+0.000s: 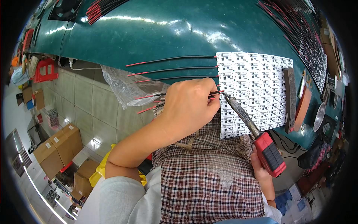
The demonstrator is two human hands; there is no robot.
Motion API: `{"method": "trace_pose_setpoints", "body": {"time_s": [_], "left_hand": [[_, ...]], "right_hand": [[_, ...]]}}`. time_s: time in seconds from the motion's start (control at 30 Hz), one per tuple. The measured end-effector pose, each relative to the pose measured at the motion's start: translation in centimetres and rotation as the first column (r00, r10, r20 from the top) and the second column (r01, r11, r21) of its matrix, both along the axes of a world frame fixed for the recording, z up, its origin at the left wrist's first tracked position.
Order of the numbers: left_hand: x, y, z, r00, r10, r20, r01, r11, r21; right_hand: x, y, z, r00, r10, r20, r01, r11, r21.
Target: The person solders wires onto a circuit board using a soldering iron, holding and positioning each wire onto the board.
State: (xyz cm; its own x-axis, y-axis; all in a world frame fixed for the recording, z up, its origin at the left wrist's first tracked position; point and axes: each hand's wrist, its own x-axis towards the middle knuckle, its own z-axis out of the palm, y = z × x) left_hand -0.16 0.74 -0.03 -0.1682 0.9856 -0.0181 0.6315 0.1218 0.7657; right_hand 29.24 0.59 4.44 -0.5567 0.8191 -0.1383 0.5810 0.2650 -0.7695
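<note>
Left hand (190,106) pinched shut on thin black wire (215,93), red end poking past fingertips onto left edge of white circuit panel (255,89). Right hand (263,173) wrapped tight round red soldering iron (266,149), tip meeting wire end right beside left fingertips. My take: keep wire dead still on pad, brief touch only. Three more wires (171,68) just above left hand, already on panel edge, green worktop (167,33) underneath.

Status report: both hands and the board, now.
Left hand pinching a black-and-red wire against the white circuit panel edge. Right hand gripping soldering iron, tip at joint. Nothing blocking.
</note>
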Motion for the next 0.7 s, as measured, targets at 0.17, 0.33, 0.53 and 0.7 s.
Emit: {"method": "trace_pose_setpoints", "body": {"time_s": [0.17, 0.33, 0.53, 0.7], "left_hand": [[0.5, -0.1, 0.2, 0.998, 0.052, -0.021, -0.053, 0.998, -0.038], [0.7, -0.1, 0.3, 0.998, 0.068, -0.010, -0.069, 0.997, -0.028], [0.7, 0.0, 0.2, 0.997, 0.072, -0.020, -0.073, 0.997, -0.030], [-0.3, 0.0, 0.5, 1.000, -0.006, -0.014, 0.006, 1.000, -0.015]], "right_hand": [[-0.4, 0.2, 0.0, 1.000, 0.003, 0.006, -0.003, 1.000, 0.000], [1.4, -1.2, -0.9, 0.997, -0.063, 0.033, 0.065, 0.995, -0.070], [3.0, -1.7, -1.4, 0.991, -0.125, 0.043, 0.130, 0.982, -0.138], [2.8, -1.8, -1.1, 0.988, -0.149, 0.049, 0.155, 0.976, -0.155]]}}
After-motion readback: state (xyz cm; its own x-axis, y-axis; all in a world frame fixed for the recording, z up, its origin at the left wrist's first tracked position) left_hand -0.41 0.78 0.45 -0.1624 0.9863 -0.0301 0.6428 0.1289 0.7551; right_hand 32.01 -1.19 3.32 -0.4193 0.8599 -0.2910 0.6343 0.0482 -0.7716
